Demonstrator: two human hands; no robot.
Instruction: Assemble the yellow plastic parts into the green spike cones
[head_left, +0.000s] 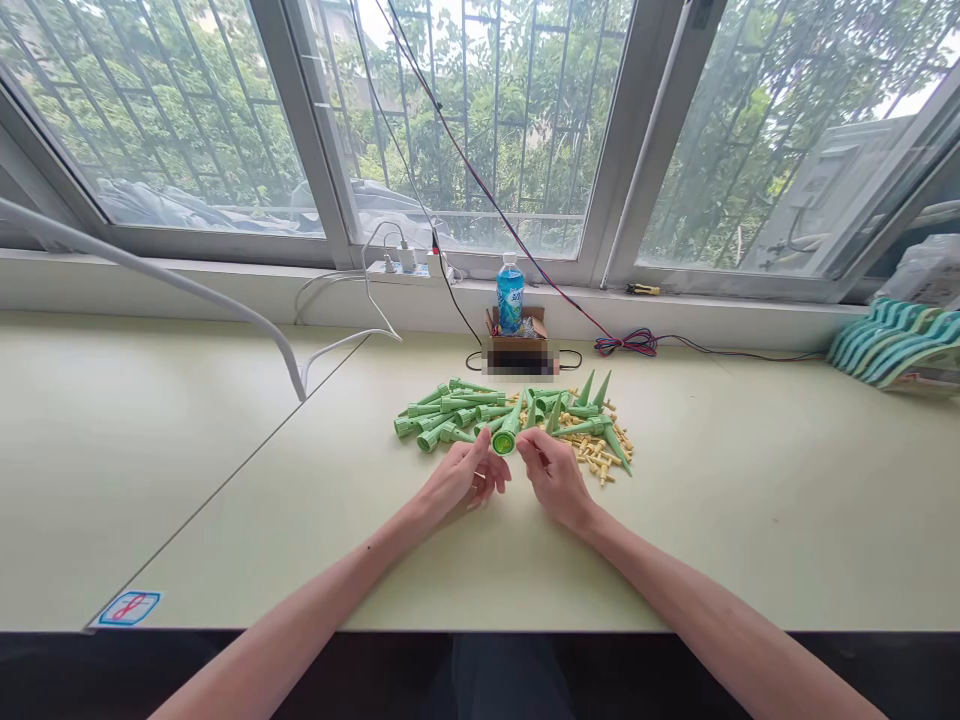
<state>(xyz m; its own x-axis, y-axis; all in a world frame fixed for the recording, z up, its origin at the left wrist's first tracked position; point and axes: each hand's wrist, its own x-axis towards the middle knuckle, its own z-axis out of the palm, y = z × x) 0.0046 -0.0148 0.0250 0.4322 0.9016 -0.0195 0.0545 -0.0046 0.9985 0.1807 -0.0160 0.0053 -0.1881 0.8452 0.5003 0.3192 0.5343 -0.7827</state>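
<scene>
A green plastic cone-shaped spike [508,432] is between my hands, its round open end turned toward me and its point away. My left hand [469,472] grips it from the left at the collar, thumb on top and the other fingers loosely curled below. Just to its right, my right hand [553,473] is closed in a pinch; whatever its fingertips hold, if anything, is hidden. Behind the hands lies a heap of similar green spikes [442,412]. Small yellowish plastic pieces [600,462] are scattered among and beside them on the right.
A blue bottle [510,296] stands in a small cardboard box [536,325] behind the heap. Coiled red-blue wire [628,343] lies to the right, near green-handled items [889,345]. A white cable [225,305] arches over the pale table [750,520] at left.
</scene>
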